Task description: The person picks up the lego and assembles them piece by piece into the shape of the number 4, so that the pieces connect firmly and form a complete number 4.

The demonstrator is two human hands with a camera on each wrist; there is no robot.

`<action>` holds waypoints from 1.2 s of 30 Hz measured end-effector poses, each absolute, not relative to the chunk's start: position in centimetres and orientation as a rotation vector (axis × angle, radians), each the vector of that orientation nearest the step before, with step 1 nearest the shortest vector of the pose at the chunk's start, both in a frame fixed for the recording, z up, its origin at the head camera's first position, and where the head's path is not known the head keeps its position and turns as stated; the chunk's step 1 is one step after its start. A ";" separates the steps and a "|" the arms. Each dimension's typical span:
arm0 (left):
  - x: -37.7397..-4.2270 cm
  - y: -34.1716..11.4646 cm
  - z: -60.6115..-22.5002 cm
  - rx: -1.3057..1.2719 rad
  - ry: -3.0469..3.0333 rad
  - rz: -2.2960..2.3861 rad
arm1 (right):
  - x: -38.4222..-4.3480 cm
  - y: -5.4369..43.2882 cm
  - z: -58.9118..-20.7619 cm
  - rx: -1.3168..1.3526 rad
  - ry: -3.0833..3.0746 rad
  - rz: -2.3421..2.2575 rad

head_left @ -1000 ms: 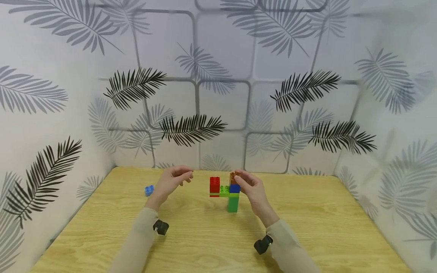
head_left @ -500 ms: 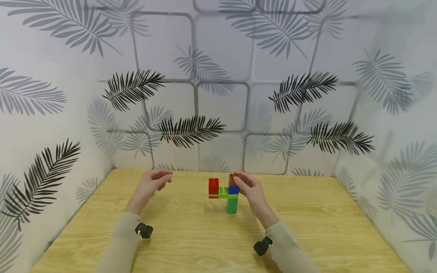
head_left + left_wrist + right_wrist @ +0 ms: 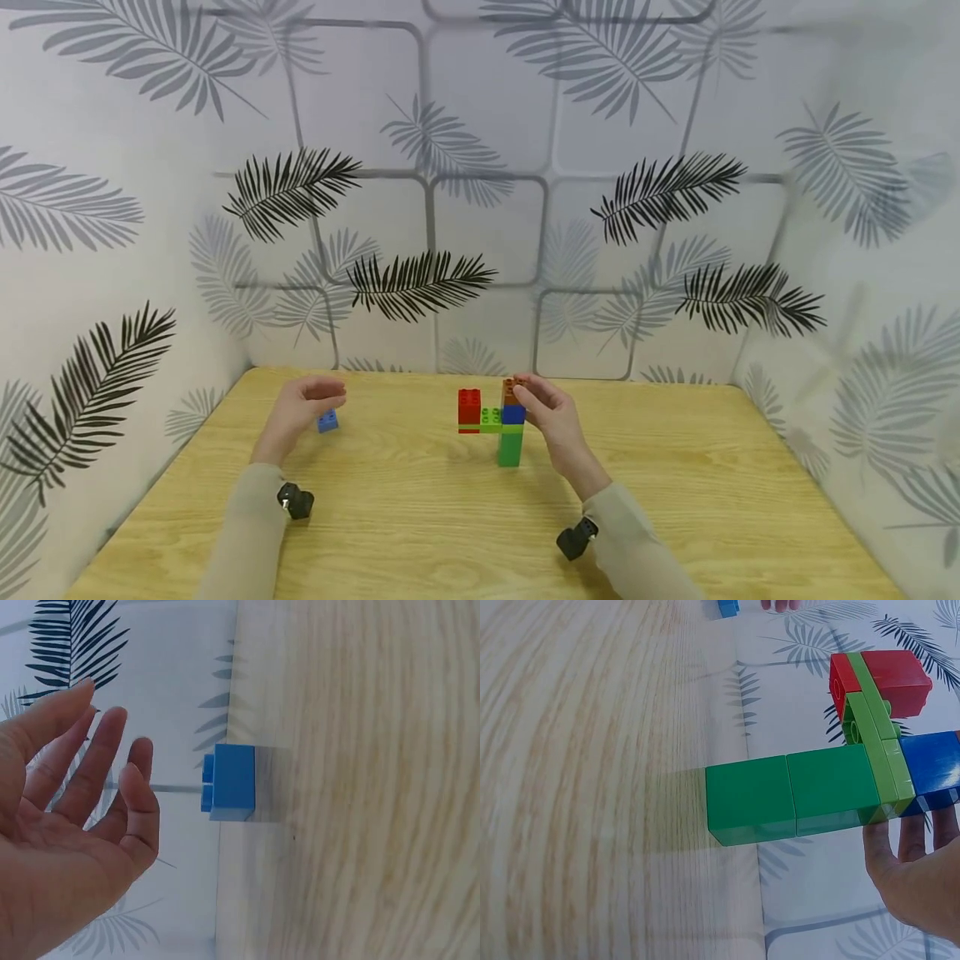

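Note:
A blue toy brick (image 3: 327, 422) sits on the table with its studs up, at the left. My left hand (image 3: 297, 410) hovers above and beside it without touching, its fingers loosely bent with nothing between them; the left wrist view shows a gap between the hand (image 3: 82, 817) and the brick (image 3: 235, 782). My right hand (image 3: 556, 429) holds the upper part of a toy brick tower (image 3: 510, 447), at its orange and dark blue bricks. Two green bricks (image 3: 829, 787) form its base on the table. A light green strip (image 3: 491, 422) juts left, carrying red bricks (image 3: 469, 408).
The wooden table (image 3: 420, 517) runs back to a wall (image 3: 487, 333) patterned with leaves. More leaf-patterned walls stand at both sides. Each wrist wears a small black camera, the left camera (image 3: 296, 501) and the right camera (image 3: 577, 538).
My left hand has moved left, away from the tower and over to the blue brick. The right hand keeps its hold, and the tower has stayed in place.

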State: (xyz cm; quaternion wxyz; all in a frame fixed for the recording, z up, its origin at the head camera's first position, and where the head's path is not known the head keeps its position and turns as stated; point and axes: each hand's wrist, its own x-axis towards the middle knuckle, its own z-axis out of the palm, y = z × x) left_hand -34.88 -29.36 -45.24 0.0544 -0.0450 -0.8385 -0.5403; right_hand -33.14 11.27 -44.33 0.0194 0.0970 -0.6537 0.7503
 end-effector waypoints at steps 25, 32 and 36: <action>-35.4 -31.1 -46.9 -0.050 -2.805 -1.606 | -33.1 11.3 -44.3 0.300 -2.051 2.318; -35.2 -30.5 -47.0 -0.064 -2.801 -1.594 | -33.0 11.4 -44.2 0.298 -2.046 2.341; -35.4 -30.2 -47.0 -0.040 -2.828 -1.567 | -33.0 11.4 -44.2 0.302 -2.033 2.345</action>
